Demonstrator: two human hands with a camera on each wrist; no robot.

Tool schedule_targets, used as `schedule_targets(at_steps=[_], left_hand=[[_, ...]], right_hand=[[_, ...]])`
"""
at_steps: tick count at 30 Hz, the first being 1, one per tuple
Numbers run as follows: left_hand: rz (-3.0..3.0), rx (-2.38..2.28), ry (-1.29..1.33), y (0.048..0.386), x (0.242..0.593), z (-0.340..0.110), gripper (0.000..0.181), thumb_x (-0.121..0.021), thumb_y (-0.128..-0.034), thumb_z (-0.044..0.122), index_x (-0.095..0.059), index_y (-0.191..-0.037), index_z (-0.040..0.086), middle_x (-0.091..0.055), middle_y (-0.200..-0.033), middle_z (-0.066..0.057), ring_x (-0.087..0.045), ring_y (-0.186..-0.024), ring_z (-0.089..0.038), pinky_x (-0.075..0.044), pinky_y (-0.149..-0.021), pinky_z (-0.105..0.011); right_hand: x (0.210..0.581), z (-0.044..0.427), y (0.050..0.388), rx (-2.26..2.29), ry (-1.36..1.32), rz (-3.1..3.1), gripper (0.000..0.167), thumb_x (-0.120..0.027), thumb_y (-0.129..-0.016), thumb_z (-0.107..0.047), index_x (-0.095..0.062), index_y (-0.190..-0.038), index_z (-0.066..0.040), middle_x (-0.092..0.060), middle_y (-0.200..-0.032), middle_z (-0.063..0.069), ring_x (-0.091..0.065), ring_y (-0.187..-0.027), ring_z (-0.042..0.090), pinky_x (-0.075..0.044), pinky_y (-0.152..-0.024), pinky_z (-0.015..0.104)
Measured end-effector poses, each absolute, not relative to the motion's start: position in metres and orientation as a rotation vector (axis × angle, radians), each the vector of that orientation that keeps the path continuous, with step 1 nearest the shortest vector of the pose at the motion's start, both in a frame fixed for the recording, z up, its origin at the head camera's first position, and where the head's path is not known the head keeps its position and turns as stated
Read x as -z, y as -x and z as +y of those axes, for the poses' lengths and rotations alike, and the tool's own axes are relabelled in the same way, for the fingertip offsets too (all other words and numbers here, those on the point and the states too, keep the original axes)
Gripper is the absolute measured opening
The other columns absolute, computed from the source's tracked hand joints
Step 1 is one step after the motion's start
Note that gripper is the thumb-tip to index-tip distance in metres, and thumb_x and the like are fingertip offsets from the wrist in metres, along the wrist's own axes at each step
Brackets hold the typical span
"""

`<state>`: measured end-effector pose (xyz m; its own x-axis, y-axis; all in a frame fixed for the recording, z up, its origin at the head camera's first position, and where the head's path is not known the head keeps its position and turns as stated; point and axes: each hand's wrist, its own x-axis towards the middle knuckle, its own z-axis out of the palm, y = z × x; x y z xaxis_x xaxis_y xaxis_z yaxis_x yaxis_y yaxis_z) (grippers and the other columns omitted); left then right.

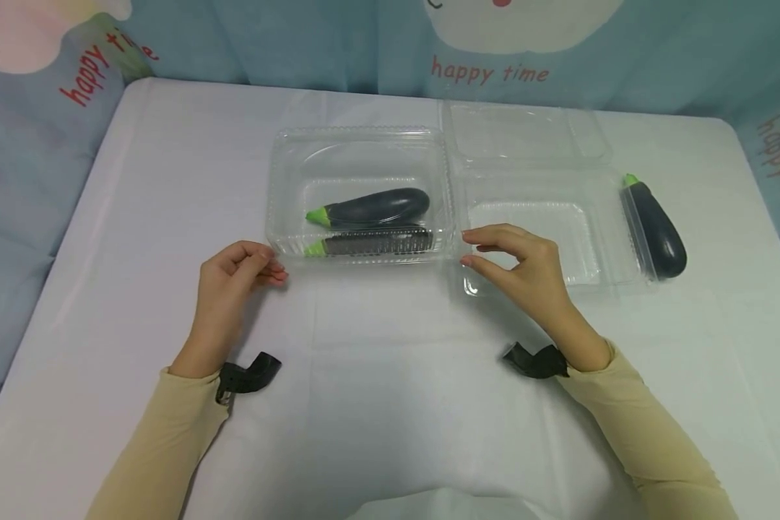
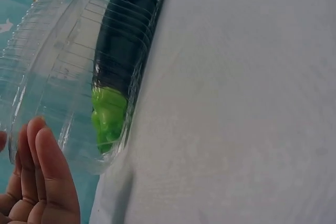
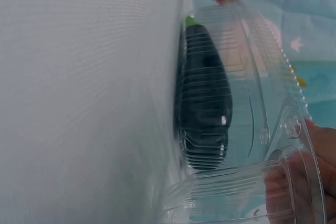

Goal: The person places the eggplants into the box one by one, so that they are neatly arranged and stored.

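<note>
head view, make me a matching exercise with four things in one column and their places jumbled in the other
Things
1. pair of eggplants
2. single eggplant
3. left hand
4. right hand

Places
A. by the near right corner of the left container
B. inside the left container
C. outside, along the right side of the right container
D. at the near left corner of the left container

Pairs: 1-B, 2-C, 3-D, 4-A

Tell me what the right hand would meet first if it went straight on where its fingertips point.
The right hand would probably meet the right end of the clear container holding two eggplants; any gap is hard to judge.
</note>
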<state>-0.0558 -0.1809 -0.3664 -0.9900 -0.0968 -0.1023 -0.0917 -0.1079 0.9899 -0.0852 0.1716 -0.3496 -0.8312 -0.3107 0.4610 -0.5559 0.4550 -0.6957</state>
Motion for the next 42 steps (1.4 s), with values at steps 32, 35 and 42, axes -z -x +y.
schedule_targets(at_steps=[32,35,42], left_hand=[[-1.732,2.702,-0.354,0.0575,0.3624,-0.1865,0.009,-0.059,-0.0921,0.003,-0.062,-0.089,-0.004,-0.064,-0.079,-0.008,-0.064,-0.071,-0.015,-0.054,-0.068,-0.022],[-1.652,2.713,-0.379,0.0576,0.3626,-0.1872,0.01,-0.057,-0.0931,0.004,-0.06,-0.09,-0.005,-0.062,-0.082,-0.009,-0.063,-0.073,-0.016,-0.054,-0.07,-0.022],[-1.581,2.726,-0.369,0.0592,0.3642,-0.1909,0.011,-0.056,-0.0944,0.006,-0.059,-0.092,-0.004,-0.06,-0.087,-0.01,-0.061,-0.077,-0.017,-0.053,-0.073,-0.022]], right_hand=[[0.3458,0.1694,0.0886,-1.229,-0.813,-2.477,0.018,-0.079,-0.07,0.005,-0.075,-0.086,-0.002,-0.071,-0.087,0.005,-0.066,-0.085,0.015,-0.048,-0.078,0.018],[0.3452,0.1695,0.0893,-1.233,-0.816,-2.476,0.018,-0.079,-0.071,0.005,-0.075,-0.086,-0.002,-0.071,-0.087,0.005,-0.066,-0.084,0.015,-0.048,-0.078,0.018],[0.3445,0.1698,0.0889,-1.287,-0.787,-2.478,0.019,-0.078,-0.07,0.006,-0.074,-0.087,-0.001,-0.071,-0.086,0.005,-0.065,-0.083,0.015,-0.048,-0.078,0.018]])
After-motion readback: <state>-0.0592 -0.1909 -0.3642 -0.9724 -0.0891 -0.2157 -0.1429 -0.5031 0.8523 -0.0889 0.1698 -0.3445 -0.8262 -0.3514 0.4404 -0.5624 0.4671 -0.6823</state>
